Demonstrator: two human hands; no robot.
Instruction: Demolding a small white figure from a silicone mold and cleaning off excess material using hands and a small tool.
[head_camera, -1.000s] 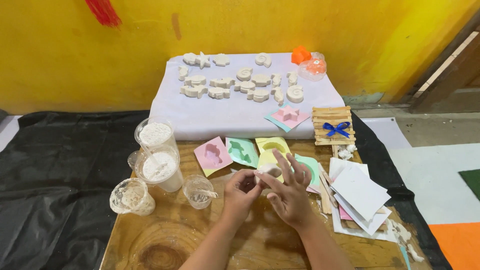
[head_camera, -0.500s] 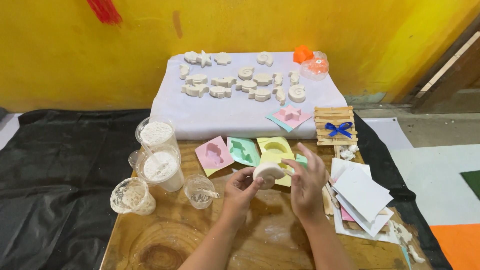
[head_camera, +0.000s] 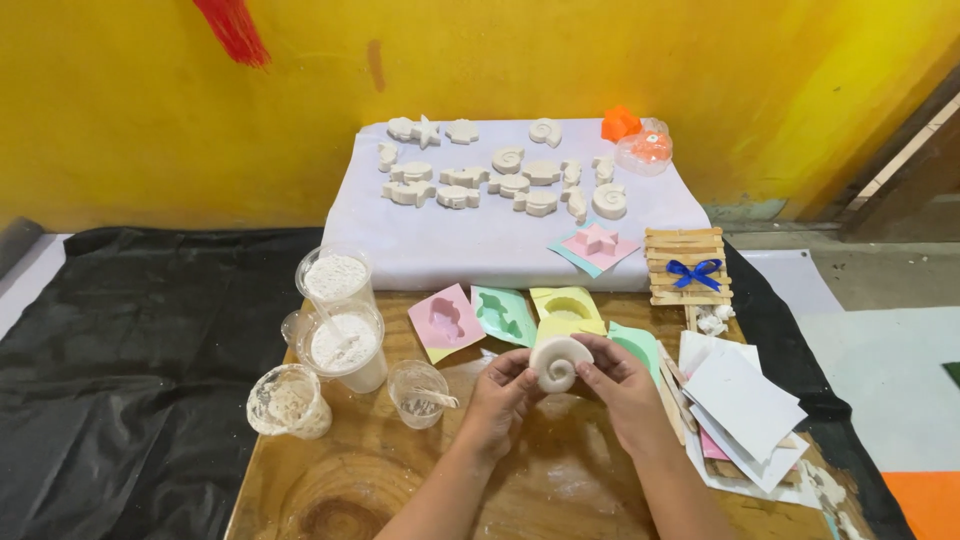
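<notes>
Both of my hands hold a white plaster cast shaped like a spiral shell above the wooden table. My left hand grips its left side and my right hand its right side, spiral facing up. Just behind it lie flexible moulds: a pink one, a green one, a yellow one and a light green one partly hidden by my right hand.
Plastic cups of white powder and paste, a crusted cup and a small cup with a stick stand left. Several finished casts lie on a white cloth. A stick box with blue bow and white cards lie right.
My hands have drawn together and lifted the shell cast clear of the moulds; it now sits between both hands with its spiral face showing.
</notes>
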